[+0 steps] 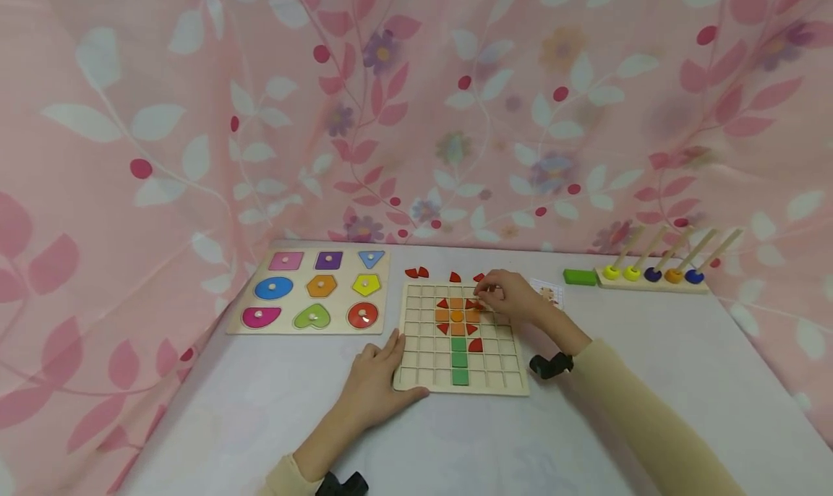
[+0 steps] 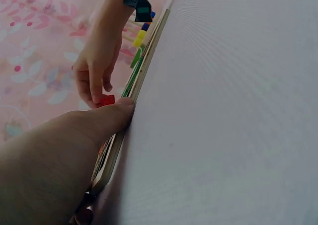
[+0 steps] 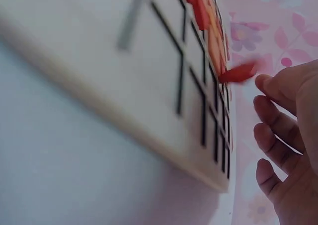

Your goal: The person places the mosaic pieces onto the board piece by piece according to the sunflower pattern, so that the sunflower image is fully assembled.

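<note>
Between a tray of knobbed shapes (image 1: 350, 264) at left and a peg stand (image 1: 651, 286) at right, a square wooden grid board (image 1: 423, 358) lies flat on a white-covered table. Orange squares (image 1: 458, 329) form a cross around an orange disc (image 1: 457, 316), with red wedges (image 1: 443, 328) at its corners. A column of green squares (image 1: 459, 360) runs below toward the near edge, a red rounded piece (image 1: 476, 345) just right of its top. The left hand (image 1: 371, 380) rests spread at the near left corner, thumb along the front edge, fingers at the left side. The right hand (image 1: 510, 293) reaches over the upper right, its fingers loosely bent and parted just beside a tilted, blurred red piece (image 3: 238, 74); whether a fingertip touches it cannot be told.
</note>
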### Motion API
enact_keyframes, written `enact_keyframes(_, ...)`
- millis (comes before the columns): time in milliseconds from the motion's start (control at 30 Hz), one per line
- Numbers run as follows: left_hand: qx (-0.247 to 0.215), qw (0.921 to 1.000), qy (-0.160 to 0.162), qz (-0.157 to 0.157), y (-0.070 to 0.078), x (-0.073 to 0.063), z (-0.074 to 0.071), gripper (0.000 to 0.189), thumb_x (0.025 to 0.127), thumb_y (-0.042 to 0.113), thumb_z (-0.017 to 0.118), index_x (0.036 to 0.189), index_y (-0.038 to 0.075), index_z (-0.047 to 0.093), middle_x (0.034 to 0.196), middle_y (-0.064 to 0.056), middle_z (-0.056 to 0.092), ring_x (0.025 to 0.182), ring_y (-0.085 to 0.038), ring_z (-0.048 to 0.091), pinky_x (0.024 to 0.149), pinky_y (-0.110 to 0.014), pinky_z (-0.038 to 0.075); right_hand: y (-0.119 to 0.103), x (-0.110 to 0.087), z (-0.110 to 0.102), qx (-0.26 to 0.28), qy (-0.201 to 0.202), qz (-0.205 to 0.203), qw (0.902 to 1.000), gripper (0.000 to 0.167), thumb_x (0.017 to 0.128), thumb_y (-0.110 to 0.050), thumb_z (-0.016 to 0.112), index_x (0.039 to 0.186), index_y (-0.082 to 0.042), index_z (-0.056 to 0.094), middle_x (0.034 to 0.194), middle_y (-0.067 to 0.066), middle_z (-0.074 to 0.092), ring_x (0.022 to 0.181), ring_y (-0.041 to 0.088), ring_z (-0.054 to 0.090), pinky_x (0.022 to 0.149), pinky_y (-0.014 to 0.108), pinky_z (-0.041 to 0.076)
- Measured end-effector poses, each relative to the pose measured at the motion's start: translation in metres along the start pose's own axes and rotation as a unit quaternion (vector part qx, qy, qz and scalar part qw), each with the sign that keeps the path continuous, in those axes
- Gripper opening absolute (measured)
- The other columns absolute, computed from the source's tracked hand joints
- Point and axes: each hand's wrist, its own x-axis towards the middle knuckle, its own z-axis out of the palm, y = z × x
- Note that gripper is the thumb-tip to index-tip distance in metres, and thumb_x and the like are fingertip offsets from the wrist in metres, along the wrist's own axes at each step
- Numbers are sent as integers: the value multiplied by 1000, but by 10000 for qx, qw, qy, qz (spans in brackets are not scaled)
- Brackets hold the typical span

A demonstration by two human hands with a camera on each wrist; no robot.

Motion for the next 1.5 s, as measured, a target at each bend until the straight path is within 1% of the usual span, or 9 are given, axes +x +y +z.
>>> enact_keyframes(300, 31, 10000, 12, -16, -2, 3, -2, 109, 82, 74, 76, 161, 6, 45, 170, -10, 39, 92, -14, 39, 77, -30, 34, -1, -24, 0, -180, 14, 515, 9985, 13, 99, -13, 73, 109, -8, 79, 102, 3, 72, 90, 20, 58, 81, 36, 51)
enact_keyframes(533, -22, 10000, -67, -29, -1, 5, 1, 110, 82, 74, 76, 161, 6, 44, 170, -9, 39, 91, -14, 37, 76, -30, 32, 9, -38, -2, -145, -228, 431, 9987, 20, 93, -17, 80, 111, -10, 79, 104, 1, 72, 95, 21, 59, 85, 39, 50)
enact_keyframes(633, 1, 10000, -78, -13, 0, 6, 0, 109, 82, 74, 76, 161, 6, 44, 170, -9, 39, 91, -14, 38, 76, -30, 32, 12, -42, -1, -97, -276, 455, 9985, 20, 94, -20, 80, 113, -12, 79, 106, 0, 70, 97, 20, 58, 88, 39, 49)
enact_keyframes(767, 20, 10000, -57, 14, 0, 7, -2, 109, 82, 74, 76, 161, 6, 44, 170, -10, 39, 91, -14, 37, 76, -30, 32, 11, -48, 1, -101, -132, 460, 9988, 21, 96, -22, 80, 114, -12, 78, 107, 0, 69, 96, 19, 57, 88, 39, 48)
enact_keyframes(900, 20, 10000, -43, 30, 1, 7, -4, 109, 82, 74, 76, 161, 6, 44, 170, -10, 39, 91, -14, 38, 76, -30, 32, 1, -56, 4, 65, 64, 450, 9989, 22, 96, -21, 81, 115, -11, 77, 107, 0, 68, 95, 19, 57, 85, 37, 50)
enact_keyframes(1067, 24, 10000, -58, 26, 2, 6, -4, 109, 82, 74, 76, 161, 6, 44, 170, -10, 39, 91, -14, 38, 77, -30, 33, -17, -73, 10, 300, 9, 435, 9986, 21, 96, -19, 81, 114, -10, 76, 101, -4, 66, 91, 17, 56, 80, 30, 50)
enact_keyframes(1233, 10, 10000, -50, 18, 1, 4, -2, 110, 82, 75, 76, 161, 6, 44, 169, -11, 39, 91, -14, 38, 76, -30, 33, -29, -88, 20, 371, -17, 476, 9982, 20, 97, -19, 79, 115, -9, 75, 103, -5, 68, 92, 14, 58, 83, 29, 52)
enact_keyframes(1367, 34, 10000, -43, -6, 0, 3, -1, 110, 82, 76, 75, 161, 6, 44, 170, -10, 39, 91, -14, 38, 76, -30, 33, -31, -94, 28, 436, 149, 475, 9978, 21, 98, -21, 79, 116, -9, 76, 107, -3, 70, 94, 13, 58, 85, 30, 53)
enact_keyframes(1500, 52, 10000, -50, -2, 1, 1, 0, 110, 82, 76, 75, 161, 6, 44, 170, -10, 39, 92, -13, 39, 76, -30, 33, -26, -97, 38, 449, 416, 405, 9973, 22, 96, -23, 81, 116, -13, 77, 107, -4, 68, 91, 12, 55, 77, 26, 48)
